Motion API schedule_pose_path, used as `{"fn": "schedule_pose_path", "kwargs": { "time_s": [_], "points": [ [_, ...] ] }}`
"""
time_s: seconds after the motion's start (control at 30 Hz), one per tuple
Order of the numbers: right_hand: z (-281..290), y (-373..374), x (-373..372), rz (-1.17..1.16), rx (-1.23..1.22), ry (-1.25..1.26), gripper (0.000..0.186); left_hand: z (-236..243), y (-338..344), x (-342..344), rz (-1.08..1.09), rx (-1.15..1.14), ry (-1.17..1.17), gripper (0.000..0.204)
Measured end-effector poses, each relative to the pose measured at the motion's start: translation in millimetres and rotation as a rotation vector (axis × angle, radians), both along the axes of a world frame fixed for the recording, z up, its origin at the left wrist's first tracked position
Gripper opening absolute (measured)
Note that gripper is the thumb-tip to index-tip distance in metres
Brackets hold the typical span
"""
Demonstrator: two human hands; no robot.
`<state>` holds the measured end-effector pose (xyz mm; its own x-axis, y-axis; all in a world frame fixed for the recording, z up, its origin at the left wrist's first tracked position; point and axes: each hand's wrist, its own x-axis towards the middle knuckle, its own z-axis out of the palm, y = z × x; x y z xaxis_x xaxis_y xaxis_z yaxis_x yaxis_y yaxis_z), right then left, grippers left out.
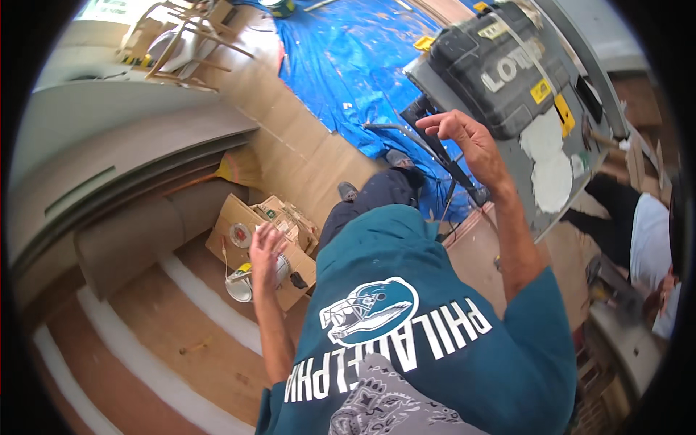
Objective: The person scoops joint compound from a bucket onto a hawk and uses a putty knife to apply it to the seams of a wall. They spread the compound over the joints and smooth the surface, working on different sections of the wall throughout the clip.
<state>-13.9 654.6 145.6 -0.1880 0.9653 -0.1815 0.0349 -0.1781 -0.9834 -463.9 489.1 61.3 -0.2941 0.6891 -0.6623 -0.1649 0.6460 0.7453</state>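
Note:
My left hand (268, 250) is raised in front of an opened cardboard box (230, 217), fingers apart and slightly bent, with nothing in it. A white paint can (239, 284) stands close to that wrist, partly hidden. On the other side, my right hand (464, 138) is lifted beside a grey work table (507, 163), its fingers stretched out and its palm bare. Nearest to it on the table is a large black tool case (496, 69) with a light strap over it. Beside the case lies a white, irregular flat patch (549, 170).
A blue tarp (337, 69) covers the floor ahead. A hammer (603, 136) lies at the table's right edge, near another person (645, 225). Large boards (145, 134) and a broom (241, 170) are at the left. Farther back stands a wooden chair (190, 36).

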Motion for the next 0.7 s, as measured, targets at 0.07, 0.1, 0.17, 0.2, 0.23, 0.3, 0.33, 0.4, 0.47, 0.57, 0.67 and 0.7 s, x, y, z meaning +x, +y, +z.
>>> {"fn": "schedule_pose_path", "kwargs": {
  "time_s": [0.07,0.1,0.17,0.2,0.23,0.3,0.33,0.4,0.47,0.57,0.67,0.7],
  "points": [
    [-52,-23,-7,-0.227,-0.125,0.045,0.045,5,43,-30,-0.066,0.023,0.016,0.046],
    [-80,-40,-14,-0.317,-0.184,-0.09,0.04,16,64,-38,-0.144,0.018,0.059,0.044],
    [-134,-82,-34,-0.442,-0.141,-0.188,0.034,39,114,-43,-0.316,0.017,0.115,0.04],
    [-159,-106,-44,-0.451,-0.291,-0.302,0.034,41,137,-45,-0.395,0.02,0.128,0.039],
    [-195,-130,-55,-0.445,-0.368,-0.296,0.032,28,157,-53,-0.475,0.077,0.107,0.038],
    [-239,-178,-86,-0.504,-0.546,-0.337,0.025,31,206,-37,-0.602,0.069,0.087,0.041],
    [-265,-206,-108,-0.552,-0.426,-0.362,0.023,31,225,-28,-0.679,0.106,0.141,0.042],
    [-277,-226,-146,-0.528,-0.455,-0.345,0.022,9,266,-35,-0.931,0.199,0.138,0.046],
    [-322,-259,-175,-0.38,-0.598,-0.256,0.026,6,292,-26,-1.071,0.124,0.113,0.05],
    [-347,-237,-215,-0.224,-0.673,-0.229,0.027,-20,315,-36,-1.422,0.196,0.358,0.054],
    [-309,-150,-226,-0.511,-0.698,-0.23,0.027,-19,343,-43,-1.702,0.188,0.404,0.061],
    [-304,-123,-232,-0.709,-0.657,-0.2,0.025,-14,357,-37,-1.706,-0.01,0.254,0.055]
  ]
}}
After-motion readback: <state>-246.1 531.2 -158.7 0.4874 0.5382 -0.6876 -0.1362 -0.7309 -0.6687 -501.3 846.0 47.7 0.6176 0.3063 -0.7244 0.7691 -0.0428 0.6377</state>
